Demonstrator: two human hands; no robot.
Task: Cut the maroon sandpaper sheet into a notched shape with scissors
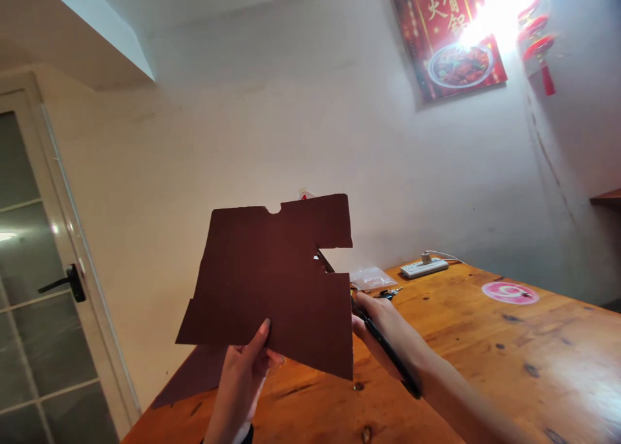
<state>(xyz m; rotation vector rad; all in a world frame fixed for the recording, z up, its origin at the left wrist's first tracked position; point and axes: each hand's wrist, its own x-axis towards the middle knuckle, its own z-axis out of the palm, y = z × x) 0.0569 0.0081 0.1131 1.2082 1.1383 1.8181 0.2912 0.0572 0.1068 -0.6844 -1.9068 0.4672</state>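
A dark brown sheet of card (272, 276) stands raised above the table, with a small notch in its top edge and a square cutout in its right edge. My left hand (250, 373) pinches its lower edge, thumb on the near face. At the right, my right hand (376, 311) is closed round black-handled scissors (388, 353). Most of the blades are behind the card; a bit of blade shows in the cutout. Whether they are spread or closed there is hidden.
On the wooden table (466, 366) lie another dark sheet (194, 373), a clear plastic bag (372, 277), keys (388, 294) and a round pink mat (509, 293). A white power strip (424, 267) rests near the wall. A glazed door (43, 288) stands at the left.
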